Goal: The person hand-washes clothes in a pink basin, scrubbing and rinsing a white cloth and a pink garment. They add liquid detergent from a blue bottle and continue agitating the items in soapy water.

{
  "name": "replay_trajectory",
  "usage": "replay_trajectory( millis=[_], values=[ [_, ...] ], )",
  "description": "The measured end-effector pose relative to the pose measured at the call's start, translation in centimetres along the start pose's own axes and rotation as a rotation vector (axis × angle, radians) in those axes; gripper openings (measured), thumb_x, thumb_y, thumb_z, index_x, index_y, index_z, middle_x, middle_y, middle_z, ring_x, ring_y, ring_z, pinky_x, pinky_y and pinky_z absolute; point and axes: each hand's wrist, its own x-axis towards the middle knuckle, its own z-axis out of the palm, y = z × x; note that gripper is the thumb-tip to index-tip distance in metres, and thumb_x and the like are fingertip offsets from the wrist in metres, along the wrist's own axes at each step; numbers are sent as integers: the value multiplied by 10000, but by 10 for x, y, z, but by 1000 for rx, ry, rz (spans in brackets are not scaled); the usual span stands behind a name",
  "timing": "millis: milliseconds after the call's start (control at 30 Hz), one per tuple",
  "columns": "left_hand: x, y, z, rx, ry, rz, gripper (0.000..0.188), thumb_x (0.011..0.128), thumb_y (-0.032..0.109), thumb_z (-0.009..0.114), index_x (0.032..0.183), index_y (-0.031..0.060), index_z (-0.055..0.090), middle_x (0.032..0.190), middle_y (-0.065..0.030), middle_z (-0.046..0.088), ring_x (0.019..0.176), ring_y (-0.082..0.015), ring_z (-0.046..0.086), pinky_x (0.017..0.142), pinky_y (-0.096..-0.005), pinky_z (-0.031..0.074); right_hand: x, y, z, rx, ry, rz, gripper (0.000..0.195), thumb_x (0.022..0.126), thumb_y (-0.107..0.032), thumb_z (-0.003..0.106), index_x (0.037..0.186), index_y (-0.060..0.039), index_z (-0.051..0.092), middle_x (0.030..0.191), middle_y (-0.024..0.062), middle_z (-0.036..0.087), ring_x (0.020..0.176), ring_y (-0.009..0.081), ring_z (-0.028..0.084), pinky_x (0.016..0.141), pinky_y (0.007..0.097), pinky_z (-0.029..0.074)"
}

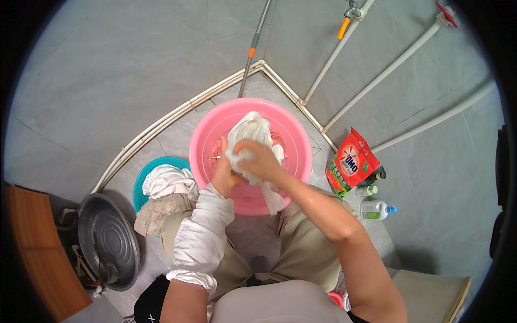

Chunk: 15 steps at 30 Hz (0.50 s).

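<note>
A pink plastic basin [297, 173] stands on the tiled floor before me. Over it, a bunched white cloth [252, 125] is gripped between both hands. My left hand [227, 175] holds its left side, thumb pointing up. Across its middle, my right hand [260, 159] has its fingers curled into the fabric, slightly blurred. One end of white fabric [272, 200] trails over the basin's near rim. Reddish-pink fabric [278, 139] shows in the basin underneath, partly hidden by my hands and the cloth. White fabric [204, 226] is bunched around my left forearm.
Left of the basin, a teal basin [139, 189] holds white and beige cloths. A dark metal basin [109, 238] leans farther left. At right stand an OMO detergent bag [351, 161] and several bottles [373, 210]. A pole [250, 60] and white pipes [379, 76] rise behind.
</note>
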Motion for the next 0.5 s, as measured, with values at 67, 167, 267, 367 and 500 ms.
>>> replay_trajectory(
  millis=[67,167,267,367,500],
  values=[
    [4,10,2,-47,-65,-5,492,894,440,483,1269,124,445,1140,-91,563,1015,-232,571,840,-409,489,-19,-32,7,-179,3,-109,198,722,-177,612,909,-115,595,852,118,617,753,294,609,617,350,481],
    [6,-4,0,-31,-131,222,449,892,376,504,1254,114,459,1131,-86,567,1006,-219,575,828,-390,494,-20,-39,11,-156,84,-114,166,736,-214,615,862,-107,598,783,118,609,703,325,599,608,369,475],
    [20,-21,11,7,69,430,409,889,312,524,1238,104,472,1121,-81,571,996,-206,579,816,-372,498,18,10,-11,-117,287,62,159,755,-217,606,845,-87,599,764,121,606,690,320,599,608,378,470],
    [28,-17,-2,68,241,455,298,849,148,526,1131,51,533,1039,-62,597,933,-173,594,778,-320,502,20,36,-16,-105,277,57,179,780,-232,580,849,-69,601,773,132,602,698,290,601,618,367,465],
    [20,16,-19,316,222,521,366,733,10,545,1098,-22,528,1029,-85,594,947,-206,590,806,-310,476,13,41,-34,174,-165,136,243,822,-285,545,913,-72,619,819,93,632,773,222,605,690,343,462]
  ],
)
